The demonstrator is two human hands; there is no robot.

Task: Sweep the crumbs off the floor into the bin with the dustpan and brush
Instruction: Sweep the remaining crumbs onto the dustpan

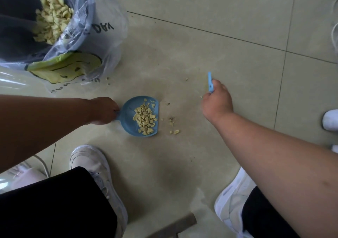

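Observation:
A small blue dustpan (pixel 130 122) lies flat on the tiled floor at the centre, its open lip facing right, with a heap of yellow crumbs (pixel 145 119) inside. My left hand (pixel 103 110) grips its short handle from the left. My right hand (pixel 216 101) is off to the right of the pan and holds the blue brush (pixel 210 81), whose handle sticks up above my fist; the bristles are hidden. A few loose crumbs (pixel 173 127) lie on the floor just right of the pan's lip. The bin (pixel 86 41), lined with a clear plastic bag, stands at the upper left and holds many yellow crumbs.
My two white shoes (pixel 95 166) (pixel 232 197) and dark trouser legs fill the bottom. Another white shoe (pixel 331 119) shows at the right edge. Tiny crumbs lie near the bin's base (pixel 108 81) and above the pan. A dark strip (pixel 175 225) lies at the bottom.

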